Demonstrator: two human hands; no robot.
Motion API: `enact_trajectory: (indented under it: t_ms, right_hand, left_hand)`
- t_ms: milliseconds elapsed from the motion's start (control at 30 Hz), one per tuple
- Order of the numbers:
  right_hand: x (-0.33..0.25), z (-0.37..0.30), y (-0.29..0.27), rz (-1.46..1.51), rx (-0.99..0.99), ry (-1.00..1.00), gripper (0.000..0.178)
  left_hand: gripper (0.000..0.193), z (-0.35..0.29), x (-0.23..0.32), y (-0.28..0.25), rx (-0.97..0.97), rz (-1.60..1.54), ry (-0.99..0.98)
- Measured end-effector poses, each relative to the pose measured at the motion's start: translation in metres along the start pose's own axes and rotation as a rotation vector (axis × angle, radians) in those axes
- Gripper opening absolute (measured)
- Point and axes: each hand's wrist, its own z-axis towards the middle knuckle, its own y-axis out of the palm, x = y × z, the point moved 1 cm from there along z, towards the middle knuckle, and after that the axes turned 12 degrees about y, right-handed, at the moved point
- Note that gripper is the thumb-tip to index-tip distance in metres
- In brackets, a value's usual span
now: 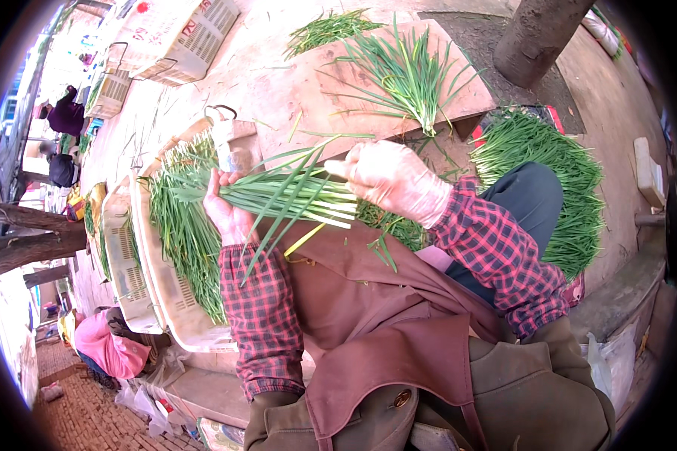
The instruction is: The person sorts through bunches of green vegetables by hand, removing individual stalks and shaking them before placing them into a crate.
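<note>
A bunch of green garlic chives (293, 197) is gripped in my left hand (232, 212), its pale cut stem ends pointing right over my lap. Several loose blades stick out of it, and a yellowed blade (305, 239) hangs beneath. Just right of the stem ends, my right hand (393, 182) has its fingers curled and pressed together; whatever they may hold is hidden. On my left a pale plastic crate (162, 289) holds many more chives (188, 233). Further chives (414, 75) lie fanned out on a low wooden board (308, 98) in front of me.
A large chive heap (541, 188) lies right of my knee, and a small pile (331, 31) lies beyond the board. A tree trunk (538, 41) rises at the far right. White crates (184, 41) stand far left. A person in pink (113, 342) is at the lower left.
</note>
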Motion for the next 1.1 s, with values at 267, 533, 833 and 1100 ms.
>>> enact_trajectory:
  t_ms: [267,533,833,1100]
  right_hand:
    - [-0.001,0.009,0.017,-0.018,-0.184,-0.039,0.013]
    - [0.04,-0.042,-0.005,0.022,-0.102,0.34,0.017]
    - [-0.012,-0.043,0.048,0.891,-0.381,1.062,0.041]
    - [0.059,-0.063,0.068,0.976,0.124,1.199,0.014]
  left_hand:
    - [0.019,-0.006,-0.009,0.007,0.005,0.061,0.002]
    - [0.019,0.001,0.012,-0.01,0.104,0.057,0.119]
    - [0.029,0.008,0.008,-0.01,0.158,0.071,0.116]
    - [0.029,-0.004,-0.007,0.003,0.28,0.207,0.175]
